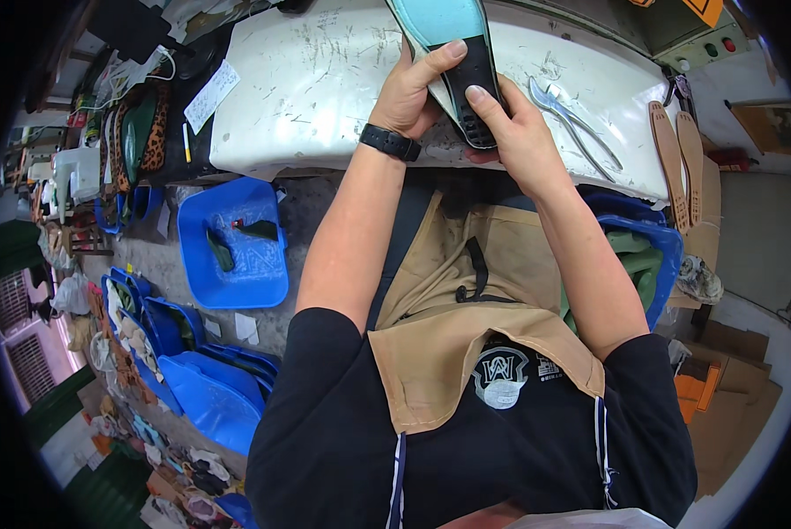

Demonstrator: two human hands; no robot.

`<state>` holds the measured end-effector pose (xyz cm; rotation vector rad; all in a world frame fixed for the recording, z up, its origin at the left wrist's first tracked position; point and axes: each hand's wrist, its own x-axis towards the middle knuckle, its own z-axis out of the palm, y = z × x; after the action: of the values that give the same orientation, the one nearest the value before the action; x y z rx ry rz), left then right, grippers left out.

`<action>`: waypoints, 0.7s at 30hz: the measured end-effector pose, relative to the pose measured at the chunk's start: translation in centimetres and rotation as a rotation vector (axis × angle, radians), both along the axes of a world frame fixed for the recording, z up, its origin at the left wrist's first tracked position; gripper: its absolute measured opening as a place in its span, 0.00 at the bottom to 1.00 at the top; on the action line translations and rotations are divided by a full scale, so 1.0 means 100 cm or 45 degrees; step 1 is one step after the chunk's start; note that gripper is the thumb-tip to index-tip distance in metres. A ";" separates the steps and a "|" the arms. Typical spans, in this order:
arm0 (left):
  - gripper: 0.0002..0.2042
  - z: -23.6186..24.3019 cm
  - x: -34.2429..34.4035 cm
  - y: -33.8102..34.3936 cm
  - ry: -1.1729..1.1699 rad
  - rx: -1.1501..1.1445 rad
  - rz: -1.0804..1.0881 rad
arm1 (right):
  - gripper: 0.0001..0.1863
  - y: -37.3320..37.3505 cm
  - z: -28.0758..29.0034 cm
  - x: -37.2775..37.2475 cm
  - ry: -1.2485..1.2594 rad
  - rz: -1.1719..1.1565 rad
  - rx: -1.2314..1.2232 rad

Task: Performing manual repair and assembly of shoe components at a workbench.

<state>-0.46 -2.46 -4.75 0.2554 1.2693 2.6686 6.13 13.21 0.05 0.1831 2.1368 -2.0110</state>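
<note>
Free passage over the white tabletop [294, 97] left of the left fingers [438, 62], pliers [554, 103] an obstacle beside the right fingers [490, 108]

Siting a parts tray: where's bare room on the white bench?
Widest: scuffed stretch between paper and left hand. Smaller: between pliers and brown insoles. Crowded: middle, where right hand and left hand hold the shoe piece.

Blue bin [259, 275] on grey floor [155, 256], paper sheet [210, 95], pen [186, 143]
</note>
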 end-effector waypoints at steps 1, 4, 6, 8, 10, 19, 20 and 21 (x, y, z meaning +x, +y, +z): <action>0.27 -0.001 0.000 0.000 -0.004 0.001 -0.001 | 0.26 0.000 0.001 0.000 -0.004 -0.001 0.001; 0.28 -0.003 0.001 0.006 -0.009 -0.004 0.011 | 0.28 0.001 0.003 0.001 -0.011 -0.026 -0.001; 0.28 -0.002 0.000 0.006 -0.006 -0.004 0.019 | 0.28 0.004 0.002 0.003 -0.010 -0.035 0.001; 0.28 -0.001 -0.002 0.005 0.004 -0.005 0.033 | 0.32 0.011 -0.006 0.009 0.036 0.019 -0.011; 0.28 0.000 -0.009 0.009 0.013 -0.007 0.054 | 0.36 0.014 -0.017 0.014 0.080 0.079 -0.026; 0.29 0.002 -0.016 0.011 0.026 -0.031 0.099 | 0.39 -0.002 -0.058 0.020 0.714 -0.258 0.733; 0.29 0.003 -0.015 0.012 0.027 -0.034 0.104 | 0.39 -0.003 -0.058 0.018 0.721 -0.302 0.746; 0.29 0.003 -0.013 0.012 0.027 -0.039 0.106 | 0.39 -0.005 -0.058 0.019 0.719 -0.305 0.745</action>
<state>-1.76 -1.30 -4.50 0.2328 1.3547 2.7198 8.03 12.76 -5.75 -0.0625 3.1639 -1.6094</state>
